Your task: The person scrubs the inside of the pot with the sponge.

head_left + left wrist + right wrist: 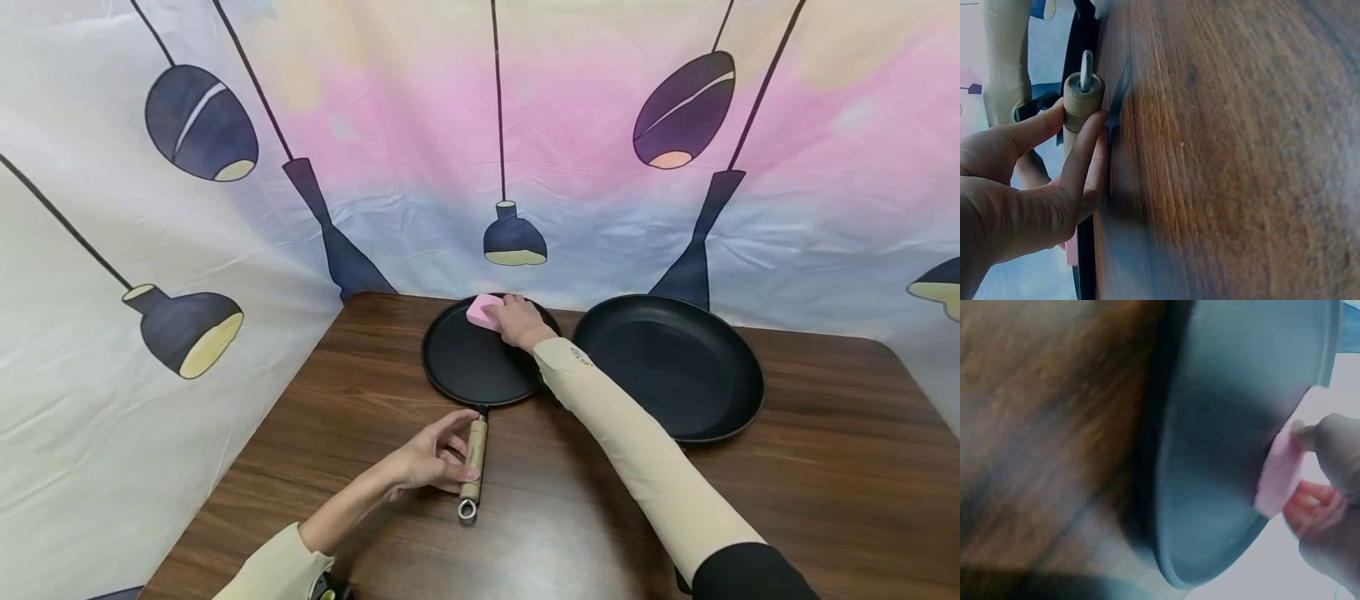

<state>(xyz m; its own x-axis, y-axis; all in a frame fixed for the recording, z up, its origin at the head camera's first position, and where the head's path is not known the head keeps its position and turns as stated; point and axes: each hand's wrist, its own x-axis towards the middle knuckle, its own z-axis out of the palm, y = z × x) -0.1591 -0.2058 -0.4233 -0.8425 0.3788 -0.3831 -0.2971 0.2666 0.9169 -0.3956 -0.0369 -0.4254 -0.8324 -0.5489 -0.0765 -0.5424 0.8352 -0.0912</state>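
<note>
Fingers of left hand (429, 462) curled round tan wooden handle (474, 458) of flat round black griddle pan (472, 367), low centre of frame; metal hanging ring (467, 510) at handle end. Right hand (521, 321) gripped pink rectangular sponge (484, 311), pressed on pan's far edge, mid-frame. Pan lay on dark brown wooden table (825, 467). Larger round black frying pan (667, 375) just right of it. Lamp-print backdrop cloth (150, 250) behind.
</note>
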